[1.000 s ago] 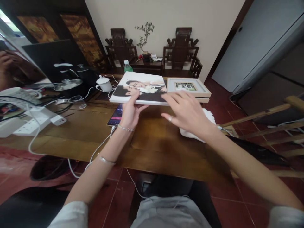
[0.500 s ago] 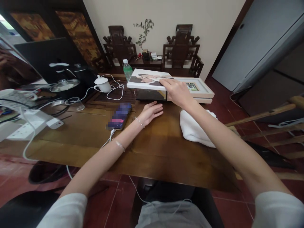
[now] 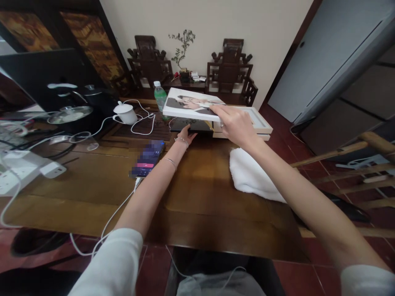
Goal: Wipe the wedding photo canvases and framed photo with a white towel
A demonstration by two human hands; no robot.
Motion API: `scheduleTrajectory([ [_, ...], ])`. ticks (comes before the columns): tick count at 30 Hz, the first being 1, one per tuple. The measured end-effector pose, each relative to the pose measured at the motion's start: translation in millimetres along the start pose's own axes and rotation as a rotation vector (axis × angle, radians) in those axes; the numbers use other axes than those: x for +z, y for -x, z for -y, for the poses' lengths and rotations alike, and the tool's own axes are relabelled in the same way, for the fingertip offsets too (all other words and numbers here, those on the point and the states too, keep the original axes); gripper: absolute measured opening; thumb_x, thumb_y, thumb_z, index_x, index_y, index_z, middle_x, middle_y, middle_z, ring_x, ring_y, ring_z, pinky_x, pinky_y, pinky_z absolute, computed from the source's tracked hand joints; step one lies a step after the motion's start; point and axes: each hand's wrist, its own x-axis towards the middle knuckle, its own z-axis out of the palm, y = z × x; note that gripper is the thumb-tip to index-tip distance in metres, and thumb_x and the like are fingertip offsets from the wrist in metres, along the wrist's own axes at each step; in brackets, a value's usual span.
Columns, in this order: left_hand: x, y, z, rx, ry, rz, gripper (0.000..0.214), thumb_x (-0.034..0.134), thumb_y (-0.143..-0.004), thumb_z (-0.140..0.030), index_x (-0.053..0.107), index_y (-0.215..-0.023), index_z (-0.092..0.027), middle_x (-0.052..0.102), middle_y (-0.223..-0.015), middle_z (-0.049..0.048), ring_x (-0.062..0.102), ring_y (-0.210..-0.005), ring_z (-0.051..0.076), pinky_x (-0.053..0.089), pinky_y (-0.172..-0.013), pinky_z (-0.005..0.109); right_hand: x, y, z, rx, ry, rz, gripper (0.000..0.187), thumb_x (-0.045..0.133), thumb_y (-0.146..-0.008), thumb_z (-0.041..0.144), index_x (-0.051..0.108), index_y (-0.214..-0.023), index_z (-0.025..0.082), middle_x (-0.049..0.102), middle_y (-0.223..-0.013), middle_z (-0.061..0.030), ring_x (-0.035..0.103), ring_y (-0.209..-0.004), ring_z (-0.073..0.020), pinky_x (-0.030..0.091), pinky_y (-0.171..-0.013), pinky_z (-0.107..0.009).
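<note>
Photo panel (image 3: 193,107), one, white-edged, printed side up: raised above the table (image 3: 210,197), toward its far edge. Right hand (image 3: 237,125): clamped on the panel's near right corner, fingers on top. Left hand (image 3: 187,135): apart from the right, at the near edge of a dark flat piece (image 3: 191,124) beneath the panel; whether it grips cannot be told. Handling, as judged: hold the panel level, since one corner bears the load; a firm pinch on the edge spares the print; leave the left fingers clearance below. Orientation: long axis apparently parallel to the table's near edge, foreshortening allowed for; picture top seemingly toward the left end. Adjacent: pale frame (image 3: 262,128), right of the panel; white cloth (image 3: 251,176), nearer the right edge; phone (image 3: 149,160), left of the left hand.
</note>
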Motion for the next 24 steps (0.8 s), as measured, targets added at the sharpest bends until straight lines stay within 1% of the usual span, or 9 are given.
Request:
scheduleTrajectory([
  [4,-9.0,8.5,-20.0,-0.038,0.013,-0.028,0.023,0.051,-0.089,-0.008,0.058,-0.111,-0.013,0.066,-0.091,0.0091,0.067,-0.088,0.017,0.058,-0.078,0.028,0.1,-2.8,-1.6,0.028,0.035,0.014,0.049,0.049,-0.088,0.009,0.050,-0.136,0.019,0.062,-0.130,-0.0105,0.058,-0.116,-0.0263,0.049,-0.089,-0.040],
  [7,-19.7,28.3,-35.1,-0.052,0.046,-0.004,0.020,0.053,-0.086,-0.004,0.061,-0.103,-0.009,0.068,-0.081,0.0094,0.069,-0.076,0.018,0.061,-0.072,0.028,0.8,-4.4,-2.5,0.047,0.034,0.014,0.051,0.048,-0.086,0.006,0.050,-0.136,0.019,0.062,-0.129,-0.0099,0.059,-0.113,-0.0258,0.050,-0.088,-0.040],
  [11,-41.2,74.6,-47.9,0.008,0.036,-0.024,0.017,0.052,-0.084,-0.001,0.062,-0.097,-0.006,0.069,-0.075,0.0096,0.070,-0.067,0.017,0.062,-0.068,0.028,0.9,-7.4,-2.4,0.041,0.028,0.010,0.055,0.047,-0.084,0.004,0.049,-0.137,0.018,0.061,-0.131,-0.0103,0.059,-0.113,-0.0264,0.049,-0.087,-0.040],
  [13,-53.9,104.5,-51.6,0.061,0.016,-0.044,0.014,0.055,-0.081,0.001,0.062,-0.091,-0.006,0.069,-0.072,0.0083,0.070,-0.062,0.016,0.063,-0.065,0.028,0.2,-10.0,-0.4,0.037,0.028,0.010,0.055,0.045,-0.084,0.002,0.048,-0.137,0.017,0.060,-0.132,-0.0105,0.058,-0.115,-0.0262,0.048,-0.088,-0.040],
  [15,-66.2,136.9,-53.4,0.099,0.031,-0.042,0.013,0.054,-0.081,0.002,0.063,-0.088,-0.005,0.071,-0.075,0.0101,0.071,-0.064,0.018,0.063,-0.065,0.028,-0.7,-13.4,3.0,0.040,0.034,0.021,0.054,0.044,-0.084,0.002,0.048,-0.136,0.016,0.060,-0.133,-0.0110,0.057,-0.116,-0.0256,0.047,-0.087,-0.039],
  [17,-77.0,169.8,-51.8,0.105,0.059,-0.060,0.015,0.053,-0.081,0.002,0.064,-0.088,-0.006,0.072,-0.079,0.0114,0.073,-0.069,0.019,0.063,-0.067,0.029,-1.3,-17.4,7.4,0.048,0.045,0.043,0.053,0.043,-0.085,0.002,0.049,-0.136,0.015,0.059,-0.133,-0.0116,0.057,-0.115,-0.0250,0.046,-0.087,-0.037],
  [19,-86.1,200.9,-45.2,0.136,0.070,-0.104,0.016,0.054,-0.080,0.003,0.065,-0.087,-0.006,0.073,-0.078,0.0105,0.073,-0.067,0.018,0.063,-0.063,0.026,-1.1,-22.0,11.3,0.055,0.060,0.067,0.051,0.044,-0.086,0.003,0.049,-0.135,0.015,0.060,-0.132,-0.0118,0.057,-0.113,-0.0247,0.045,-0.085,-0.036],
  [22,-97.5,240.4,-26.4,0.207,0.096,-0.129,0.020,0.057,-0.077,0.004,0.067,-0.091,-0.007,0.074,-0.081,0.0094,0.073,-0.068,0.018,0.064,-0.064,0.027,2.3,-30.3,14.3,0.060,0.081,0.099,0.050,0.044,-0.087,0.006,0.049,-0.135,0.017,0.062,-0.130,-0.0111,0.058,-0.109,-0.0254,0.044,-0.082,-0.035],
  [24,-103.7,260.8,-11.1,0.241,0.098,-0.160,0.021,0.061,-0.074,0.003,0.067,-0.091,-0.008,0.075,-0.081,0.0076,0.073,-0.069,0.018,0.064,-0.065,0.027,7.1,-36.7,14.5,0.060,0.097,0.126,0.050,0.044,-0.086,0.006,0.049,-0.135,0.018,0.063,-0.128,-0.0109,0.059,-0.107,-0.0267,0.044,-0.079,-0.036],
])
